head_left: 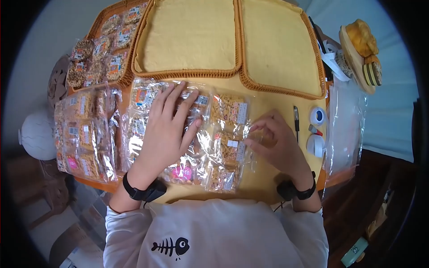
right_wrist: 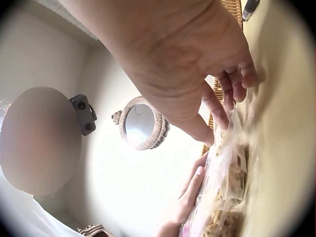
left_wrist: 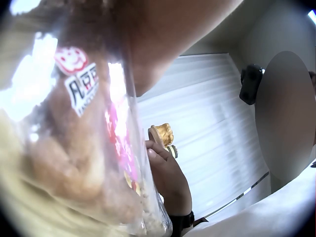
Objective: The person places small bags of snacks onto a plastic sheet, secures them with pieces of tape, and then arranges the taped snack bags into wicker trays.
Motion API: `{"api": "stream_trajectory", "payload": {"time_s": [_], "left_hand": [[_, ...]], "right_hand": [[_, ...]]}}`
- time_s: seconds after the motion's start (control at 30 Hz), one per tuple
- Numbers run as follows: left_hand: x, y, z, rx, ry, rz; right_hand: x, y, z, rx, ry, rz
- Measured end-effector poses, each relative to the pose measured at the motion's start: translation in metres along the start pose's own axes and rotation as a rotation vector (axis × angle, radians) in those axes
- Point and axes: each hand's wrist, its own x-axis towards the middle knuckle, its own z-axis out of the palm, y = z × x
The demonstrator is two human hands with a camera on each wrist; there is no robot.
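The left hand (head_left: pixel 172 129) lies with spread fingers on a clear bag of packaged snack pieces. Three noodle-like snack packs (head_left: pixel 230 109) form a column along that bag's right side. Beside this column is the right hand (head_left: pixel 277 143), its fingers loosely bent and its thumb apart from the index finger. In the right wrist view, the right hand's fingertips (right_wrist: pixel 224 123) are at the edge of the clear plastic (right_wrist: pixel 232 148); whether they touch it is unclear. The left wrist view shows a bag (left_wrist: pixel 74 163) close up, with a red smiling-face mark.
Another filled bag (head_left: pixel 85 134) lies at the left. Two cloth-lined wicker trays (head_left: pixel 187 35) and a tray of round snacks (head_left: pixel 96 62) stand at the back. A pen (head_left: pixel 296 123), tape rolls (head_left: pixel 316 145) and empty clear bags (head_left: pixel 344 129) are at the right.
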Motion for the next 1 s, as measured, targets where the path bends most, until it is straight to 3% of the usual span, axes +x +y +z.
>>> {"api": "stream_trajectory", "payload": {"time_s": [0.13, 0.27, 0.37, 0.4, 0.5, 0.53, 1.0], "left_hand": [[-0.001, 0.000, 0.001, 0.002, 0.009, -0.006], [0.000, 0.003, -0.001, -0.011, 0.023, -0.014], [-0.001, 0.011, -0.005, -0.088, 0.039, 0.071], [0.001, 0.019, -0.007, -0.234, 0.081, 0.123], [-0.005, 0.037, -0.010, -0.399, -0.067, 0.243], [-0.004, 0.043, -0.005, -0.405, -0.002, 0.265], [-0.002, 0.046, 0.010, -0.524, 0.016, 0.133]], "right_hand": [[-0.006, 0.009, 0.009, 0.128, 0.007, -0.007], [-0.008, 0.008, 0.015, 0.016, 0.009, -0.143], [-0.008, 0.006, 0.019, 0.058, -0.014, -0.159], [-0.008, 0.005, 0.021, 0.082, -0.015, -0.139], [-0.009, 0.008, 0.024, 0.093, -0.019, -0.156], [-0.010, 0.009, 0.025, 0.088, -0.019, -0.175], [-0.010, 0.018, 0.036, 0.275, -0.028, -0.150]]}}
